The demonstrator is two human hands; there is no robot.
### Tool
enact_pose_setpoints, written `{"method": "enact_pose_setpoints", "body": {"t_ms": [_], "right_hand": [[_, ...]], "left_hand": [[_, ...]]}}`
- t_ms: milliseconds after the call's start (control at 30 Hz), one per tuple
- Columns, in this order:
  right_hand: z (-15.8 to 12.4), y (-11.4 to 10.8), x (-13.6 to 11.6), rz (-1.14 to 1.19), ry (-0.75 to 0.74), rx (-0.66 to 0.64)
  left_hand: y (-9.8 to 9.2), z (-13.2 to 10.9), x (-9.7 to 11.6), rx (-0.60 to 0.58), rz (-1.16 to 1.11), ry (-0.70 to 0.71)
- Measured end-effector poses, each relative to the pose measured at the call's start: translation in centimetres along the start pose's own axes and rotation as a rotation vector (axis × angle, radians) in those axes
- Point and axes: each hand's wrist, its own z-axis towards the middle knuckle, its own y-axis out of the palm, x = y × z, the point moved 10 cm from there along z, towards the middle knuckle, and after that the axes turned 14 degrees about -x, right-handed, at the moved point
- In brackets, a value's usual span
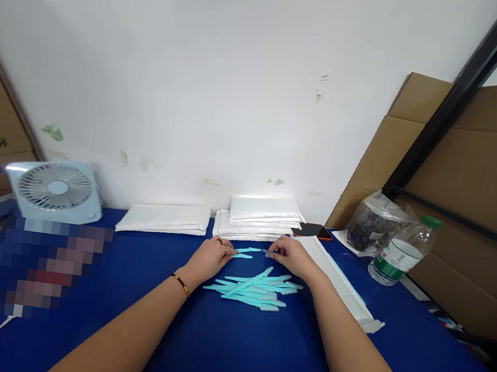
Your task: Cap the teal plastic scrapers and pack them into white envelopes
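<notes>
My left hand point(212, 259), with a ring and a bracelet, is closed at the fingertips on a thin turquoise eyebrow razor point(250, 249) that points right. A second turquoise razor point(244, 257) shows just below it, by the same fingertips; whether it is held or lies on the table I cannot tell. Across a small gap, my right hand point(290, 256) pinches a small translucent piece point(266, 253) that looks like a blade cap. Nearer to me, between my forearms, a loose pile of turquoise eyebrow razors point(257, 288) lies on the blue tabletop point(227, 348).
White padded mailers point(164, 216) lie along the wall, with a stack point(263, 211) behind my hands. A phone point(316, 231) and a long white mailer point(340, 283) are on the right, near a green-capped bottle point(399, 257) and a bagged cup point(365, 226). A fan point(56, 187) stands left.
</notes>
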Motion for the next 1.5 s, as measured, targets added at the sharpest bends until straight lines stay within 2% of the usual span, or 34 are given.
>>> {"method": "enact_pose_setpoints", "body": {"t_ms": [100, 167, 300, 433, 533, 633, 767, 933, 1000, 1067, 1167, 1233, 1333, 1400, 1500], "right_hand": [[-0.7, 1.1, -1.6, 0.074, -0.110, -0.167], [-0.9, 2.0, -2.0, 0.092, -0.118, -0.266], [-0.9, 2.9, -2.1, 0.098, -0.103, -0.329], [-0.8, 3.1, -2.0, 0.090, -0.091, -0.337], [-0.6, 3.0, -2.1, 0.069, -0.089, -0.301], [-0.3, 2.5, -2.8, 0.047, -0.121, -0.222], [-0.1, 1.6, -3.3, 0.002, -0.141, -0.153], [-0.6, -0.3, -1.3, -0.002, -0.045, -0.085], [-1.2, -0.7, -0.7, 0.026, -0.030, -0.111], [-1.8, -0.4, -0.3, 0.049, -0.023, -0.200], [-2.7, 0.7, 0.2, 0.030, 0.011, -0.360], [-2.9, 1.3, 0.3, 0.003, 0.022, -0.411], [-2.5, 1.9, -0.2, 0.006, 0.000, -0.411], [-2.0, 2.1, -1.0, 0.019, -0.020, -0.364], [-1.3, 1.8, -2.6, 0.024, -0.081, -0.259]], "left_hand": [[-0.2, -0.2, -0.9, 0.047, -0.100, -0.043], [-0.1, -0.1, -1.6, 0.064, -0.157, -0.082], [-0.2, 0.4, -1.8, 0.064, -0.147, -0.140], [-1.8, -0.1, 0.0, 0.108, -0.117, -0.113], [-1.9, -0.5, 1.8, 0.031, -0.096, -0.033], [-1.3, -0.5, 2.5, -0.048, -0.010, -0.017], [-0.7, -0.3, 1.1, -0.084, 0.035, -0.088], [-1.1, -0.4, -1.1, -0.012, 0.018, -0.188], [-1.3, -0.5, -1.3, 0.033, 0.025, -0.184], [-1.2, -0.5, -1.2, 0.068, 0.022, -0.162], [-0.6, -0.4, -1.1, 0.058, -0.007, -0.111], [-0.4, -0.3, -0.8, 0.038, -0.024, -0.088], [-1.1, -0.5, -0.1, 0.072, -0.040, -0.092], [-1.8, -0.7, 0.9, 0.100, -0.049, -0.081], [-1.6, -0.5, 2.7, 0.044, -0.007, -0.028]]}}
